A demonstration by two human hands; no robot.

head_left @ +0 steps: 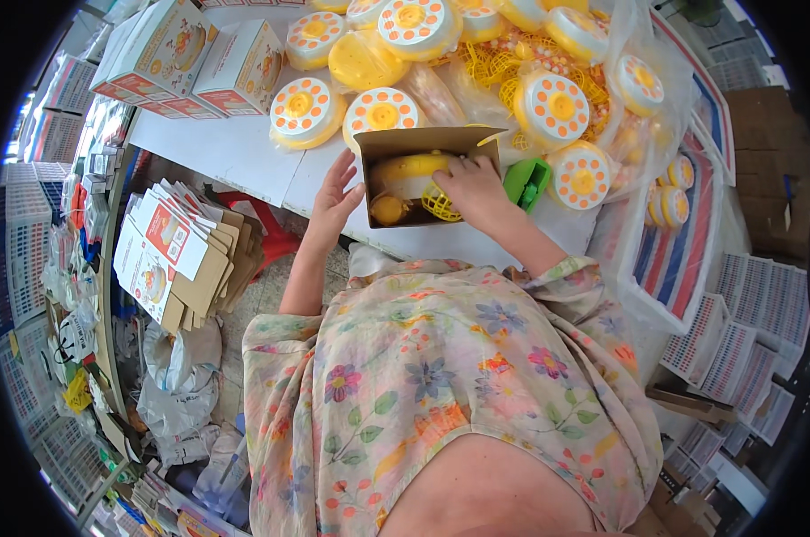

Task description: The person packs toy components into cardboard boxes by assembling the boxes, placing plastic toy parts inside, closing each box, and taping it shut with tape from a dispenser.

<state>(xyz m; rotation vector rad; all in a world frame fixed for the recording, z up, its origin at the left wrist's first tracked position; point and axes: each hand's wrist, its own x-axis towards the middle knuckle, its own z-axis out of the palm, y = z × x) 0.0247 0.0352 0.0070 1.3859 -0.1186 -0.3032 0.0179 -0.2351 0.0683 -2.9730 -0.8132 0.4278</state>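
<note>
In front of me a small cardboard box (366,199) stands on the table with its brown inside showing and a flap raised at the back. It holds a yellow and white round toy (407,168), a small yellow ball-like piece (389,210) and a yellow mesh piece (441,204). My right hand (472,190) reaches in from the right, its bent fingers closed at the mesh piece; their tips are partly hidden. My left hand (335,192) is beside the box's left wall, fingers apart and holding nothing. A bright green plastic part (527,183) lies right of the box.
Several yellow and white round toys with orange dots (306,112) crowd the table's far side, with yellow netting (494,72) and clear plastic bags among them. Printed boxes (239,67) stand far left. Flattened cartons (177,255) are stacked left, by a red stool (271,237). A foam-edged striped tray (669,259) is right.
</note>
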